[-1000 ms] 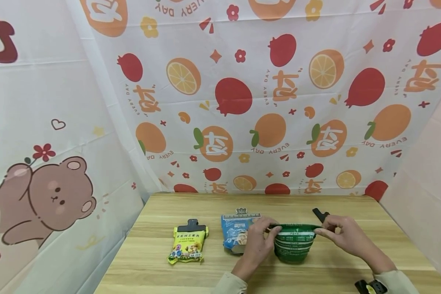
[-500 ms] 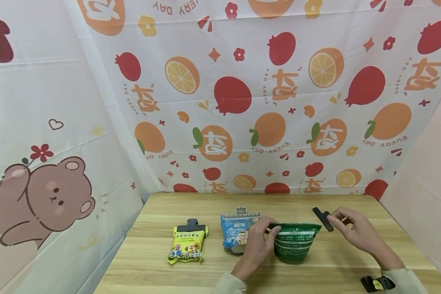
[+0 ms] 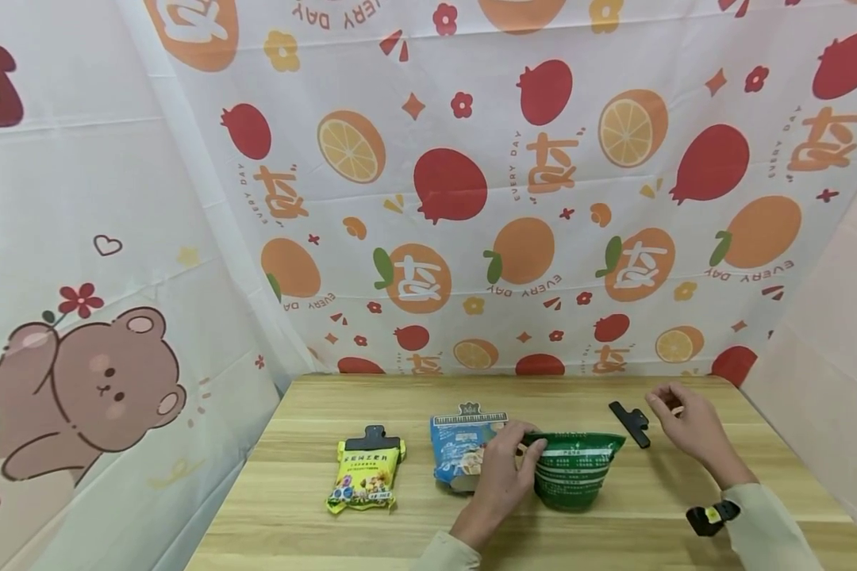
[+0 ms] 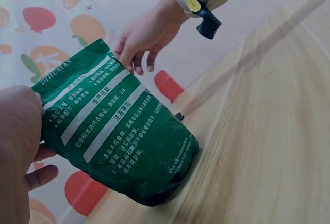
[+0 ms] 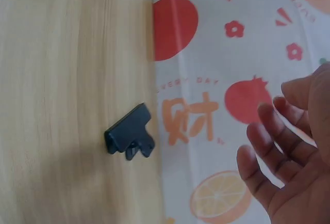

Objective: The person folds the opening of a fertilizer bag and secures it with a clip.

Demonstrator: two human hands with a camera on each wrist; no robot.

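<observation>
A green printed bag (image 3: pixel 575 474) stands upright on the table, and its top left corner is pinched by my left hand (image 3: pixel 503 472). The left wrist view shows the same green bag (image 4: pixel 118 131) at close range, its top edge flattened. My right hand (image 3: pixel 693 424) hovers just right of a black clip (image 3: pixel 629 423) that lies on the table. In the right wrist view the fingers of the right hand (image 5: pixel 289 152) are loosely bent and hold nothing, well apart from the black clip (image 5: pixel 129 131).
A yellow bag (image 3: pixel 364 476) with a black clip (image 3: pixel 374 438) on its top lies at the left. Between it and the green bag is a blue bag (image 3: pixel 457 452) with a metal clip (image 3: pixel 470 415). A printed cloth (image 3: pixel 543 238) hangs behind the wooden table (image 3: pixel 286 507).
My right hand has let go of the green bag's right corner and moved right, past the black clip. The left hand has kept its pinch on the bag.
</observation>
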